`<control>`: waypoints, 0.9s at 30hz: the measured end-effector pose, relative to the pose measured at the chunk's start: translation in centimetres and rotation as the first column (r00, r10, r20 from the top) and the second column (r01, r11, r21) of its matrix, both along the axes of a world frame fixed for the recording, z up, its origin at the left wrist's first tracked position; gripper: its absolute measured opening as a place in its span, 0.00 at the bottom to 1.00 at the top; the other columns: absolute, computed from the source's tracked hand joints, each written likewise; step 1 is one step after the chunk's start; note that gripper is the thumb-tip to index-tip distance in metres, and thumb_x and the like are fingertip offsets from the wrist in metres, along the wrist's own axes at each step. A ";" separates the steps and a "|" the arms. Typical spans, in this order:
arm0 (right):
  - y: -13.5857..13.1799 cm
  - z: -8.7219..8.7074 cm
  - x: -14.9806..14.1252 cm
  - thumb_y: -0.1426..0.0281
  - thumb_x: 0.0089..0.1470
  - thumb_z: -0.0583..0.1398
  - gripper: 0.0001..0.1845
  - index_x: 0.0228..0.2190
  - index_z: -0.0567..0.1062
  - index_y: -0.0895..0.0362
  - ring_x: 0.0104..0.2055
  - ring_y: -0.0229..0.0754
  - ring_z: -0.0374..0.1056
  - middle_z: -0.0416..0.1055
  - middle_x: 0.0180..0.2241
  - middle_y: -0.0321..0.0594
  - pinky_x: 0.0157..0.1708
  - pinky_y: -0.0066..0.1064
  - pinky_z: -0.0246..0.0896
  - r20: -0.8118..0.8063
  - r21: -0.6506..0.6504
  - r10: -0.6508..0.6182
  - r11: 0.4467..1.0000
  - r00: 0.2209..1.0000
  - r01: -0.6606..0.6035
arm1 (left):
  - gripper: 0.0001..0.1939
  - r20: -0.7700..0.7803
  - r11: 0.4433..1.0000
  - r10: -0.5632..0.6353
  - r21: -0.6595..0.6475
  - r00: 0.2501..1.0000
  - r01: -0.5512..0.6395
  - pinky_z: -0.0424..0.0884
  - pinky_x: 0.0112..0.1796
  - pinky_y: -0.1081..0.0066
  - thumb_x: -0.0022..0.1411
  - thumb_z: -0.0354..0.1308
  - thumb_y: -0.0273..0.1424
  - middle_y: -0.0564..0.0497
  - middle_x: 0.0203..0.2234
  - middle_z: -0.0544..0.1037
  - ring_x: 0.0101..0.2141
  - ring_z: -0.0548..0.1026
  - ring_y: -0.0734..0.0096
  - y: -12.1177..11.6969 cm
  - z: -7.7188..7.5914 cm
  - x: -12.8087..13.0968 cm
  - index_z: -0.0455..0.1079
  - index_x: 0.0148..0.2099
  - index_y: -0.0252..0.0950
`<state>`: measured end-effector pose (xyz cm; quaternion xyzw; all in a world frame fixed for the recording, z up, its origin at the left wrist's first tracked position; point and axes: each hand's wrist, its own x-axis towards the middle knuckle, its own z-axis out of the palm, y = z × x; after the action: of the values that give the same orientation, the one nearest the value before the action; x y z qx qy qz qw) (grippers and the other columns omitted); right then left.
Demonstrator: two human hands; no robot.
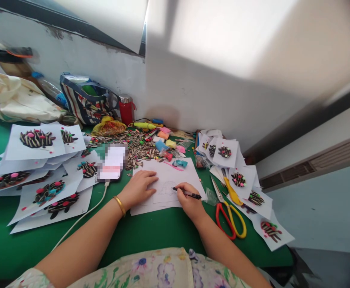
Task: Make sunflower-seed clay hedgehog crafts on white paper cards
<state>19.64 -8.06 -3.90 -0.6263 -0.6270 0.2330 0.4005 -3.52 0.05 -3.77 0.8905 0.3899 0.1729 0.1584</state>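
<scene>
My right hand [189, 201] grips a black pen [191, 194], its tip on a small white sheet of paper [163, 199]. A faint line drawing of a rounded, striped shape shows on that sheet. Flat beside the drawing lies my left hand [140, 188], fingers stretched over the paper's left side. Beneath both is a larger white sheet [189, 170], with a pink strip and a blue lump of clay [180, 163] near its top edge.
Sunflower seeds [139, 144] and coloured clay lumps [163, 136] lie behind the paper. Seed-decorated cards [39, 154] pile up left; more cards [237, 162] lie right, near red-and-yellow scissors [227, 216] and a yellow-handled tool [231, 188]. A phone [111, 162] with a cable sits left.
</scene>
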 end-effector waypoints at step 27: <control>0.1 0.3 0.4 0.71 0.52 0.55 0.09 0.29 0.76 0.54 0.32 0.43 0.68 0.73 0.28 0.36 0.34 0.31 0.61 0.002 -0.005 -0.085 0.996 0.996 0.085 | 0.22 0.010 1.000 0.005 -0.010 1.000 -0.005 0.61 0.57 0.54 0.57 0.61 0.34 0.44 0.57 0.71 0.55 0.67 0.53 0.0 0.0 0.0 0.72 0.55 0.39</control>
<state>20.03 -7.92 -3.55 -0.6538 -0.5995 0.2168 0.4077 -3.52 0.09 -3.81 0.8878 0.3923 0.1756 0.1645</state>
